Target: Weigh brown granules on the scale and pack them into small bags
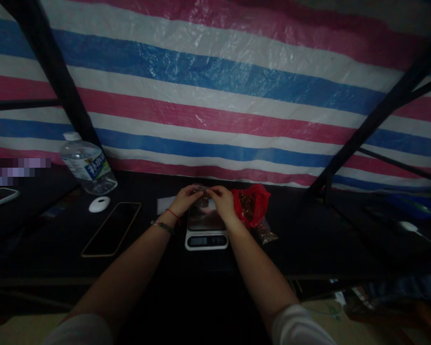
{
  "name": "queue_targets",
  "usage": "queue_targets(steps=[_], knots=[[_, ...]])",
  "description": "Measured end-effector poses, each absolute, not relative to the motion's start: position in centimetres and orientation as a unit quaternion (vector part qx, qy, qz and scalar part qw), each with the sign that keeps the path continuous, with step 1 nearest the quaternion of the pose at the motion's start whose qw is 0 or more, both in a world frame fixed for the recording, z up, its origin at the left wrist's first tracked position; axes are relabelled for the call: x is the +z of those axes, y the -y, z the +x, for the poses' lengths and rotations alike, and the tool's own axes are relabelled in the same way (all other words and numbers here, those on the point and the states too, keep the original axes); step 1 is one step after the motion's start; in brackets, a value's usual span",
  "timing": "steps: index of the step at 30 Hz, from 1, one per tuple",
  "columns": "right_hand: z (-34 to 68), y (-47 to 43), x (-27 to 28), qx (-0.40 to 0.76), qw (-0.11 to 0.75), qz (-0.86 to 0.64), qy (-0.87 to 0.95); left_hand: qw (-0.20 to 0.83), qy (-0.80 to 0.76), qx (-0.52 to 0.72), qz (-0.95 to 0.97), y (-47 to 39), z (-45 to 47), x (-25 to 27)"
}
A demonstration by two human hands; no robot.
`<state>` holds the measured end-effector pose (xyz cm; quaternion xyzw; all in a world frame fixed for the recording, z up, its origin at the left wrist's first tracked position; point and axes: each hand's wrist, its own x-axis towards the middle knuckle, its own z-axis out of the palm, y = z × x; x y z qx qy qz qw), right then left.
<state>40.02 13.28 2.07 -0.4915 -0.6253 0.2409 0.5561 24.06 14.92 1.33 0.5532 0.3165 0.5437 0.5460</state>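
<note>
On a dark tabletop (158,261) before a striped plastic sheet (215,103), a white scale (206,240) stood between the two forearms, its dark, glossy platform partly covered by the hands. The left hand (187,199) and the right hand (221,200) met above the platform's far part, fingers drawn close together and pinching a small clear packet (200,187); the packet's contents were too dark to make out. Just beside the right hand lay a red bag (260,203), its mouth spread around dried brownish pieces (247,205), with a clear bag (266,234) at its near edge. A pale flat piece (164,206) lay beside the left hand, partly behind the wrist. Farther left were a phone (112,229), a white mouse (99,204) and a clear bottle (91,167) with a white cap and printed label, the bottle upright near a dark slanting post (57,72); a second such post rose at the right. None of these stood between the hands and the scale.

Counted: one scale, one red bag, one mouse, one bottle, and two phones, the second cut by the left edge. Two bands, one red and one beaded, circled the left wrist.
</note>
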Motion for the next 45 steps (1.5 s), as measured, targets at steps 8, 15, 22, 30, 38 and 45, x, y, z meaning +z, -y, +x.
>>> queue_targets(steps=[8,15,22,30,38,45], knots=[[39.9,-13.7,1.5,0.244,0.584,-0.48,0.607,0.545,-0.31,0.606,0.488,-15.4,24.0,0.7],[39.9,-13.3,1.7,0.252,0.577,-0.463,0.624,0.527,-0.354,0.603,0.483,-16.0,23.7,0.1],[40.0,-13.6,1.7,0.244,0.554,-0.493,0.625,0.486,-0.379,0.628,0.476,-16.4,23.7,0.2],[39.9,-13.6,1.5,0.238,0.558,-0.485,0.63,0.506,-0.36,0.636,0.458,-16.3,23.6,0.5],[40.0,-13.9,1.2,0.226,0.581,-0.492,0.608,0.566,-0.326,0.622,0.432,-15.7,24.0,0.9],[39.9,-13.8,1.3,0.264,0.603,-0.464,0.593,0.565,-0.34,0.628,0.413,-16.3,23.8,0.5]])
